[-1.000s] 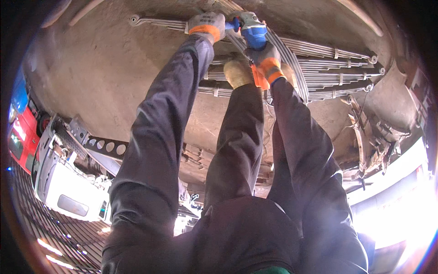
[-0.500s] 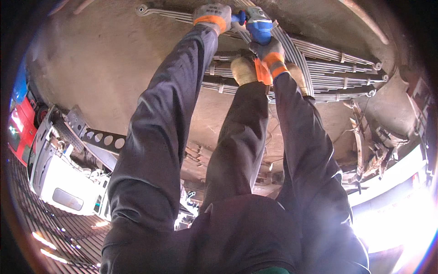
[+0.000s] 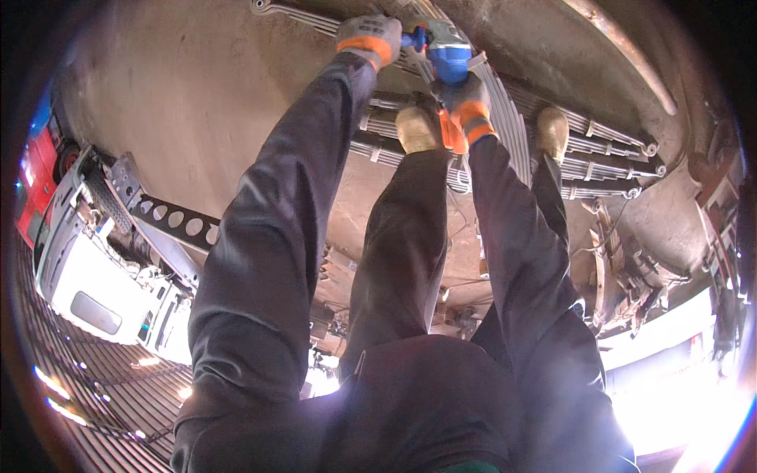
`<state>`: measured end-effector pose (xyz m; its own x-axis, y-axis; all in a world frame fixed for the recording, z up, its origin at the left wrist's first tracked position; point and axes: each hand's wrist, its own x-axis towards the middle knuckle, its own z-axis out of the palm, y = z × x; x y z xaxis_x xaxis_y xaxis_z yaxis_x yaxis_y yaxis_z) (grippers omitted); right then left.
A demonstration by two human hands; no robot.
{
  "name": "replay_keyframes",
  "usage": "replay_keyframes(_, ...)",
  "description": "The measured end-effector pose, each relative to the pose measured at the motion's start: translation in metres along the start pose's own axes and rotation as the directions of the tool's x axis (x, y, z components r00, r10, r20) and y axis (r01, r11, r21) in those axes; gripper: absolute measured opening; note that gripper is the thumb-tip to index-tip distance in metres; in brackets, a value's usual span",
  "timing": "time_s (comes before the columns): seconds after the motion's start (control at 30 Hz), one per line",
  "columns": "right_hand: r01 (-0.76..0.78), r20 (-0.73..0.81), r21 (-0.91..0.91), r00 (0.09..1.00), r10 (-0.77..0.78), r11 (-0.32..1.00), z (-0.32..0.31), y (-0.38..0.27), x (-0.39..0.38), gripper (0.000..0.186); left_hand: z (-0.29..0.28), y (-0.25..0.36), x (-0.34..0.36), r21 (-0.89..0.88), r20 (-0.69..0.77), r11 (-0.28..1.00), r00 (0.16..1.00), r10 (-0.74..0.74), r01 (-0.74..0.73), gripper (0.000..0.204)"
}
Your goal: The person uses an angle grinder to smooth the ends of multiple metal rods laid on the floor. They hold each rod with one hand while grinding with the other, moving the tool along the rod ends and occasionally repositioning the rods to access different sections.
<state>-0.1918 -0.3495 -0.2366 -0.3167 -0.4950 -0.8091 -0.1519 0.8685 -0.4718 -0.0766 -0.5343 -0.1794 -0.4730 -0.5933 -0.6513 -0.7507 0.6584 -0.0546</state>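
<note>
A blue angle grinder (image 3: 450,65) with a silvery head is held in both hands at the top of the view. My left hand (image 3: 368,35), in a grey glove with an orange cuff, wraps round its blue side handle. My right hand (image 3: 467,93), gloved alike, grips the grinder's body from the near side. An orange part (image 3: 452,132) shows just below that hand. Under the grinder a leaf spring (image 3: 509,110) runs slantwise across other leaf springs (image 3: 603,167) lying on the ground. The grinder's disc is hard to make out, so contact with the steel cannot be told.
My tan boots, the left (image 3: 418,130) and the right (image 3: 552,132), stand among the springs. A long pipe (image 3: 623,51) lies at the far right. Scrap metal parts (image 3: 631,276) are at right. At left are a perforated steel beam (image 3: 175,221) and a white truck cab (image 3: 95,303).
My right boot has stepped to the right, away from the slanting leaf spring. The view has shifted slightly. Both hands keep their hold on the angle grinder.
</note>
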Motion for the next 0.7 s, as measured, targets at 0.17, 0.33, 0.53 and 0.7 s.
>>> replay_keyframes(0.17, 0.065, 0.031, -0.026, 0.997, -0.064, 0.998, -0.003, 0.002, 0.007, 0.037, -0.018, 0.008, -0.003, 0.072, 0.022, 0.996, 0.998, -0.052, 0.050, 0.027)
replay_keyframes(0.33, 0.012, 0.007, -0.009, 1.000, -0.012, 1.000, -0.011, 0.007, 0.002, 0.037, -0.012, 0.017, 0.001, 0.008, 0.048, 0.998, 0.997, -0.066, 0.065, 0.026)
replay_keyframes(0.53, 0.171, 0.267, 0.071, 0.946, -0.184, 0.983, -0.014, 0.039, 0.065, 0.032, 0.063, -0.010, 0.013, -0.349, 0.131, 0.886, 0.952, -0.276, 0.305, 0.064)
replay_keyframes(0.7, 0.165, 0.134, 0.016, 0.977, -0.166, 0.986, 0.005, 0.003, 0.056, 0.040, 0.006, -0.010, -0.009, -0.179, 0.162, 0.948, 0.958, -0.235, 0.263, 0.039)
